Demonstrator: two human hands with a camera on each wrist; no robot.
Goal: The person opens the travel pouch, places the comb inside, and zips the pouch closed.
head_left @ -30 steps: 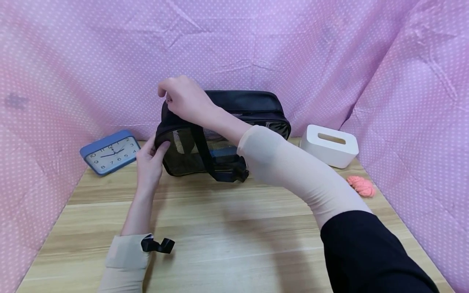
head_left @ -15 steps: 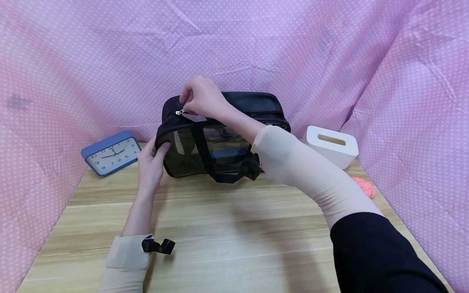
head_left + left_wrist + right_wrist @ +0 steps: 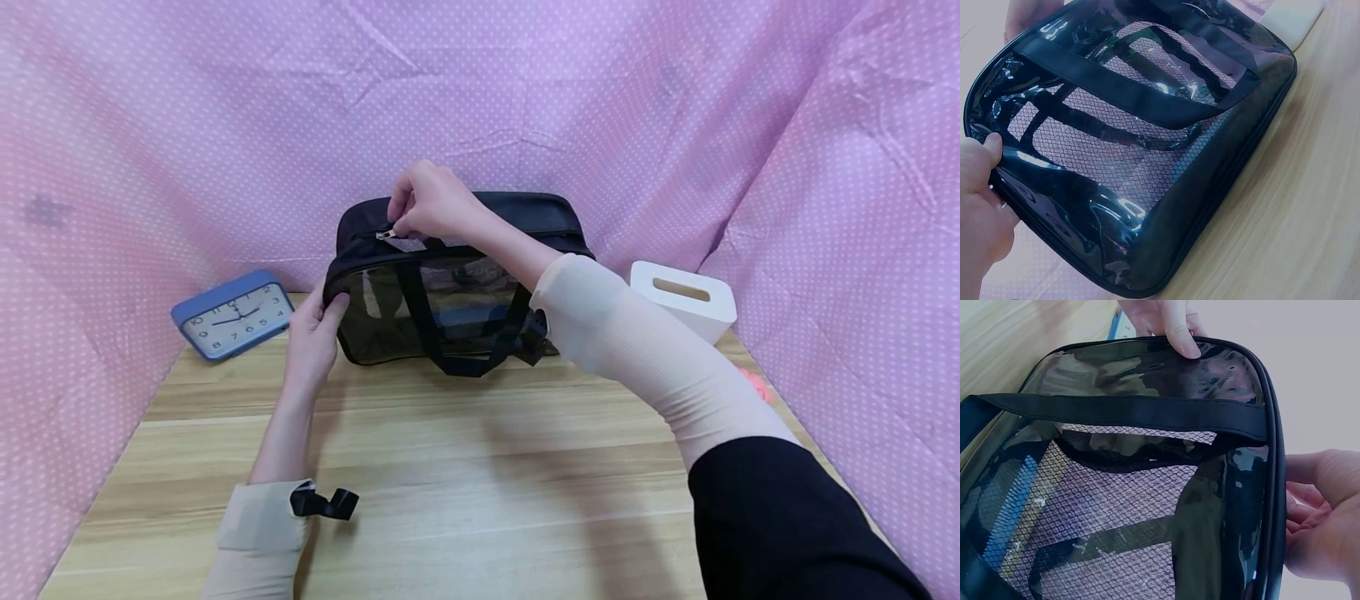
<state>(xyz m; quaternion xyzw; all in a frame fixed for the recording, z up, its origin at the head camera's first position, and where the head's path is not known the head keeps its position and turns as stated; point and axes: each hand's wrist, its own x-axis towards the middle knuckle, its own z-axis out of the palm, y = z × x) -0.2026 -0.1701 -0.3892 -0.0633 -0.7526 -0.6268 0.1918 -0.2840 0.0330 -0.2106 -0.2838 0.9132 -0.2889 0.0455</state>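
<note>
A black toiletry bag (image 3: 375,337) with see-through sides and mesh stands on the table, its strap handle (image 3: 463,367) hanging over the front. My left hand (image 3: 311,346) grips the bag's left end, thumb on the clear front panel. Over the top, my right hand (image 3: 438,200) pinches the silver zipper pull (image 3: 386,236), left of the middle. A pale mesh strip shows right of the zipper slider. In the right wrist view, the right hand (image 3: 1329,512) is behind the top edge, so its fingertips are partly hidden. Blue and yellowish items (image 3: 1013,506) show through the mesh.
To the left, a blue alarm clock (image 3: 232,315) leans back on the wooden table (image 3: 450,483). A white tissue box (image 3: 684,300) stands at the right, with pink yarn (image 3: 757,385) partly behind my right sleeve. A pink dotted curtain (image 3: 480,92) surrounds the table.
My right hand has moved right along the bag's top from its left corner, and the zipper pull has slid right with it. My left hand keeps its grip on the left end.
</note>
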